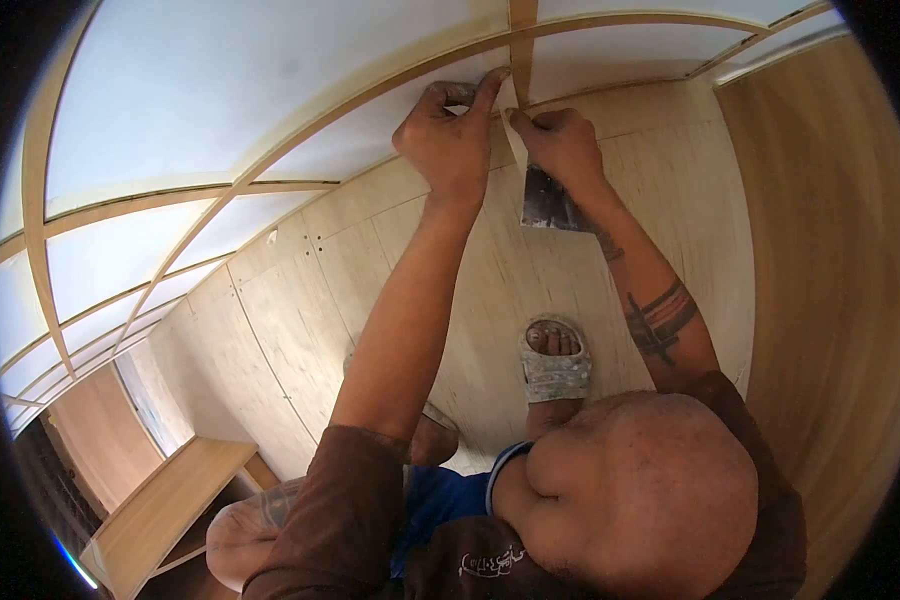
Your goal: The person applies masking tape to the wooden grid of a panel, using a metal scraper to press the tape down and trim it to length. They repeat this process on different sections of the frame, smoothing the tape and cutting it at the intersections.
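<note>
Near the right wrist hangs a dark flat sheet (552,200), and beyond it a pale strip (508,97) is pinched by the right hand (558,145), while the left hand's (448,135) fingers are curled toward the thumb, their grip impossible to tell. The strip, seemingly light, limp and easily creased, is best held by its edges, just before the wooden frame (522,52).

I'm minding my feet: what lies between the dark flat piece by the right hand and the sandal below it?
Nothing but bare pale wood shows between the dark flat piece and the sandal in the head view.
</note>
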`<move>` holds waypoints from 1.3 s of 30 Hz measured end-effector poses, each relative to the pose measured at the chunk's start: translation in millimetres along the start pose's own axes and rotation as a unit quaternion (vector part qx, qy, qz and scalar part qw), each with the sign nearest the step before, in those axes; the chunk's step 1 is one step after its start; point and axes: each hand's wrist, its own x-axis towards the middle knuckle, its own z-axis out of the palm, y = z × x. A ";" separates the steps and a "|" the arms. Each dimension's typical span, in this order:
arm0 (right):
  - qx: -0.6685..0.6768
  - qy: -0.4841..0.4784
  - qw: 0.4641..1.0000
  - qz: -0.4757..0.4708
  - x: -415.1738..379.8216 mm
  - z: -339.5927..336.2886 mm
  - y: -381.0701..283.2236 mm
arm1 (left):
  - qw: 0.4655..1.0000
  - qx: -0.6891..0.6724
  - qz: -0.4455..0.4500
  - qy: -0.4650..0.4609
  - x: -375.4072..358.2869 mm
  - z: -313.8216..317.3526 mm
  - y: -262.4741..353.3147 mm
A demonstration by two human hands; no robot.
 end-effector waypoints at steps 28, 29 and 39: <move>0.075 -0.037 0.996 -0.012 6.9 2.1 -0.6 | 0.999 0.020 -0.033 -0.026 -25.6 17.1 -42.7; 0.080 -0.044 0.996 -0.011 6.9 1.9 0.7 | 0.999 0.021 -0.037 -0.032 -26.0 16.4 -42.7; 0.130 -0.073 0.989 0.010 14.8 3.5 11.1 | 0.997 0.039 -0.025 -0.056 -26.2 12.1 -38.2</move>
